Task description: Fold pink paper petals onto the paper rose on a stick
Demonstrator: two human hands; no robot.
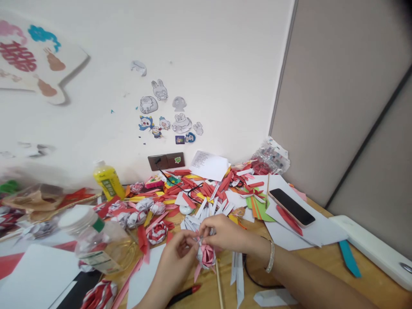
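A pink and white folded paper flower (207,255) sits between my two hands, over the front middle of the wooden table. My left hand (183,251) pinches the flower's left edge with thumb and fingers. From the upper right, my right hand (222,231) closes its fingertips on the flower's top edge. A thin wooden stick (219,283) runs down from just below the flower; whether it is joined to it I cannot tell. Left of my hands lies a red and white paper flower (157,233). A dark pen with a red end (185,295) rests below my left wrist.
Folded red, white and yellow paper strips (206,189) cover the table's back. A phone (292,207) lies on white sheets at right. On the left stand a clear plastic jar (99,240) and a yellow bottle (108,180). A black cable (170,180) crosses the strips.
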